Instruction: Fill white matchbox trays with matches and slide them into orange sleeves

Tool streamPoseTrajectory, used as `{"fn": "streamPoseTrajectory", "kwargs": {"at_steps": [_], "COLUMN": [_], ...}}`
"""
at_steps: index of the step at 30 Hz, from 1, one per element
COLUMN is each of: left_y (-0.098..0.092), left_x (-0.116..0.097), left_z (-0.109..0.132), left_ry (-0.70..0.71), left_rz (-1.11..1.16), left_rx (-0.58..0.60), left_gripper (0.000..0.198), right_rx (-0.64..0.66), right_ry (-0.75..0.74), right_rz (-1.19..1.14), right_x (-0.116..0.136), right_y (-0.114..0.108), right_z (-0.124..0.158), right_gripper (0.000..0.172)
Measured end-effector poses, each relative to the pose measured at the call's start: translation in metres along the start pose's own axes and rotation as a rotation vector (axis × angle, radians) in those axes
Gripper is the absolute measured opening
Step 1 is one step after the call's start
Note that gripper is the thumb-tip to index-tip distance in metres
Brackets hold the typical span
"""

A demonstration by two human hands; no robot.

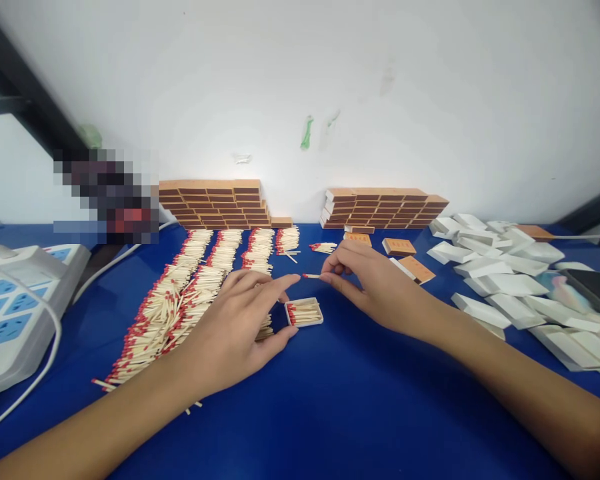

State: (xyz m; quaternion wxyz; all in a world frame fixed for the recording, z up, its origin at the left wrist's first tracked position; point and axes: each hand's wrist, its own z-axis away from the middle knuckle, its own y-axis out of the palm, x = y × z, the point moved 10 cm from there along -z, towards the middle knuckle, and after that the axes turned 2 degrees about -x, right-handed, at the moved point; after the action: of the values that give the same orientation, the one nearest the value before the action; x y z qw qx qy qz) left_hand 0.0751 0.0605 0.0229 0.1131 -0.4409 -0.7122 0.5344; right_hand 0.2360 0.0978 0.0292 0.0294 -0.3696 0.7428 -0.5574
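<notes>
From where I stand: right hand point(367, 280) pinches 1 match point(312, 276) between thumb and fingertips, red head pointing left, above the blue tabletop point(340, 413). Left hand point(230, 327): thumb and index spread around the left end of 1 white tray point(305, 324) partly filled with matches; contact with its wall, cannot tell. Loose match rows point(153, 327) lie left; 2 matchbox stacks point(385, 208) stand along the wall point(380, 87).

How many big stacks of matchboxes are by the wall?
2: the left stack behind the match rows, and the right stack beside the white trays.
</notes>
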Motion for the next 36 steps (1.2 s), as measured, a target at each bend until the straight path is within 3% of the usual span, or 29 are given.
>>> {"fn": "streamPoseTrajectory", "kwargs": {"at_steps": [5,15,27,36], "left_y": [-0.001,-0.001,0.0,0.0], "left_x": [0.001,0.001,0.002,0.002], "left_z": [-0.001,0.0,0.0,0.0], "left_ry": [-0.003,0.003,-0.006,0.0], "left_rz": [-0.008,-0.007,-0.01,-0.006], "left_rx": [-0.014,-0.016,-0.01,-0.02], "left_gripper": [0.062,0.06,0.061,0.062], "right_rx": [0.07,0.036,0.017,0.069], "right_ry": [-0.068,-0.047,-0.102,-0.171], "right_rz": [-0.014,0.034,0.016,0.04], "right_x": [0.022,0.014,0.031,0.046], "right_y": [0.012,0.002,0.0,0.013], "right_z": [0.007,0.004,0.008,0.014], "right_gripper": [0.008,0.011,0.006,0.005]}}
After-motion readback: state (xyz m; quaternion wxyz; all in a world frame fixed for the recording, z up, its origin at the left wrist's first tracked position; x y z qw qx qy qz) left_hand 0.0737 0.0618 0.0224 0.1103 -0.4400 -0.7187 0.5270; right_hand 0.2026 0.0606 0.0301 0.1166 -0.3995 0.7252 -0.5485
